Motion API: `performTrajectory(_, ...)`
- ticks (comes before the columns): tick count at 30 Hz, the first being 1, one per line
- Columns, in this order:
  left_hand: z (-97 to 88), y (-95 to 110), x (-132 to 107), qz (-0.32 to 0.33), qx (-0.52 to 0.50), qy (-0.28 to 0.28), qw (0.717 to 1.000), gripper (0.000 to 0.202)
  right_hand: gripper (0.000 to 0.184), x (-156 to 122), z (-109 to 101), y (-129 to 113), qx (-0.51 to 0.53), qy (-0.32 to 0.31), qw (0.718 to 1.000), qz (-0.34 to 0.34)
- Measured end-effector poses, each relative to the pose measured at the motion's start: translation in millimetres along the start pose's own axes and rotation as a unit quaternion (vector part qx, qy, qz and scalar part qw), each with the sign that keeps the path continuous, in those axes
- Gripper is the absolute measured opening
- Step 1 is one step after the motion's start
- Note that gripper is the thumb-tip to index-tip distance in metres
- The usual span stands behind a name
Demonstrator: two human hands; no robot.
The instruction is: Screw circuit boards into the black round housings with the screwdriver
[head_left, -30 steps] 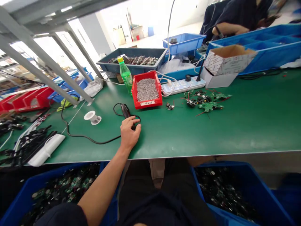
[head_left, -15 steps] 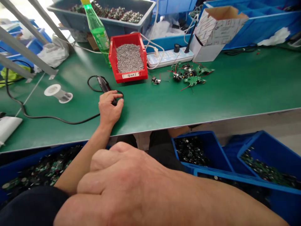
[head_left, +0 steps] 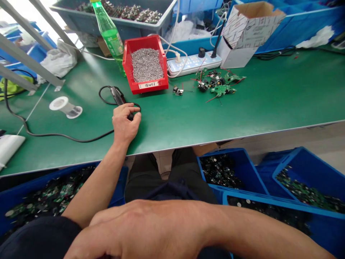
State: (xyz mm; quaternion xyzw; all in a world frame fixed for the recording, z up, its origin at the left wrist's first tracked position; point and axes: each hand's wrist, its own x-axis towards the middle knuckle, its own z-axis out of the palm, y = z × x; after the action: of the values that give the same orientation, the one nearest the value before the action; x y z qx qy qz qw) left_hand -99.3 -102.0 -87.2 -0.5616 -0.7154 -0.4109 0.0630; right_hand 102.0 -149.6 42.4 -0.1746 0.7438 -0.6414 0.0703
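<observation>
My left hand lies on the green workbench, its fingers curled over a corded black electric screwdriver. Part of the tool is covered by the hand, and its black cord loops beside it. Close to the camera, my right hand is bent into a fist low in the picture. Its fingertips are hidden, so anything inside it cannot be made out. Beyond the left hand stands a red bin full of tiny silver metal pieces. A small metal-and-black part lies right of the bin.
Green circuit boards with red wires are heaped before a power strip. A green bottle leans by the red bin. Left lies a wire spool. Blue crates of parts stand below the bench edge, beside my legs.
My right hand has dropped toward the bottom of the picture, uncovering more of my lap. My left hand stays on the screwdriver. The view has shifted slightly.
</observation>
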Motion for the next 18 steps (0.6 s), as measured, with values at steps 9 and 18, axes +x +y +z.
performTrajectory(9, -1.8, -0.9, -0.4, -0.001, -0.003, -0.005, 1.0, 0.017, 0.018, -54.7, 34.3, 20.6, 0.108, 0.593, 0.795, -0.065)
performTrajectory(18, -17.8, 16.0, -2.4, -0.024, -0.084, 0.0, 0.996, 0.019, 0.028, -75.5, 74.8, 40.7, -0.169, 0.303, 0.936, 0.06)
